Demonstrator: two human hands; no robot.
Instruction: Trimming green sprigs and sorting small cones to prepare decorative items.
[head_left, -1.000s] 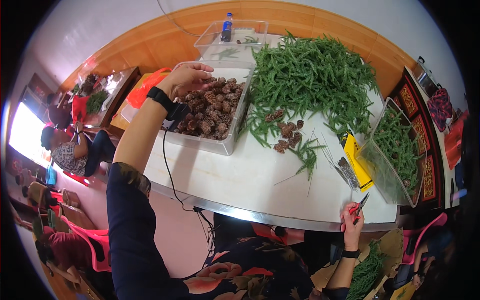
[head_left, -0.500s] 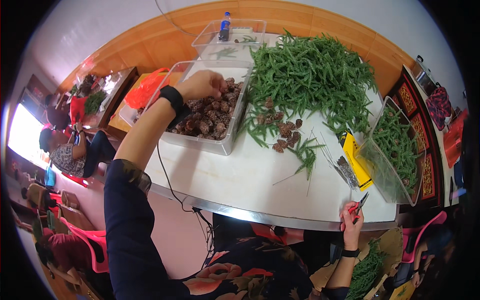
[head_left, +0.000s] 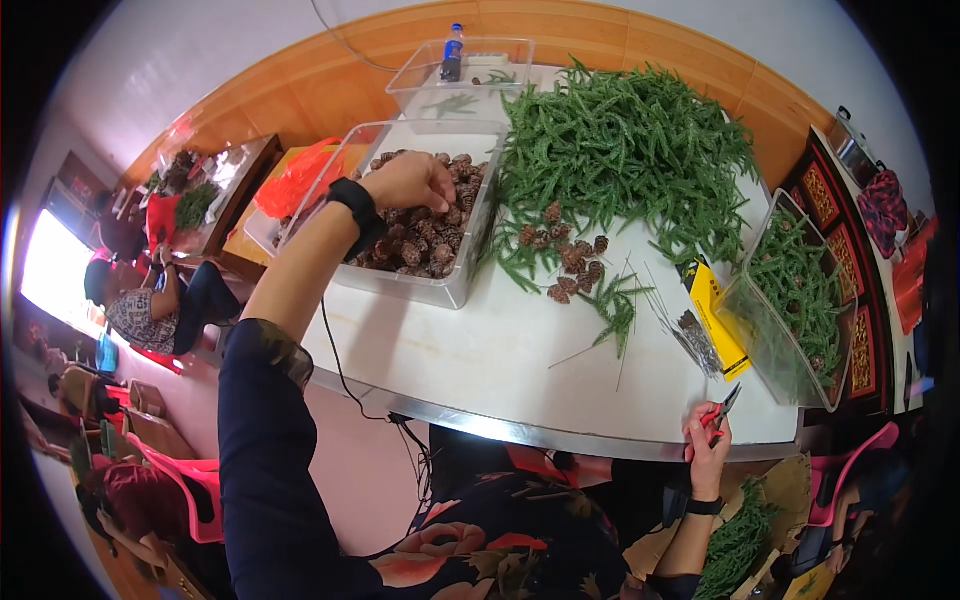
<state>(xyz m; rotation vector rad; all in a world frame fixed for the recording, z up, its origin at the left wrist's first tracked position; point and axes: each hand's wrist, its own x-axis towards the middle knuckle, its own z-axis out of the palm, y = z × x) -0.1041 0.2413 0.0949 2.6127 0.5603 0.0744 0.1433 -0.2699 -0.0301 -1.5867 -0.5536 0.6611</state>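
My left hand (head_left: 412, 183) reaches into a clear plastic bin (head_left: 462, 288) of brown pine cones (head_left: 412, 243). Its fingers are curled together down at the cones; whatever they pinch, if anything, is hidden. At the table's front right edge, my right hand (head_left: 704, 440) is closed around red-handled pliers (head_left: 718, 412), their dark jaws pointing up and to the right. Between the hands lie a few loose pine cones (head_left: 573, 262) and a green artificial sprig (head_left: 618, 305) with thin wire stems.
A large heap of green sprigs (head_left: 625, 150) covers the back of the table. Thin wires (head_left: 697, 342) lie beside a yellow package (head_left: 716, 315). More sprigs fill a clear bin (head_left: 742, 318) at right. Behind stands another bin (head_left: 405, 90) with a bottle (head_left: 452, 55). A black cable (head_left: 345, 375) crosses the front edge.
My left hand has moved slightly right and lower among the pine cones. The right hand still holds the pliers in nearly the same spot.
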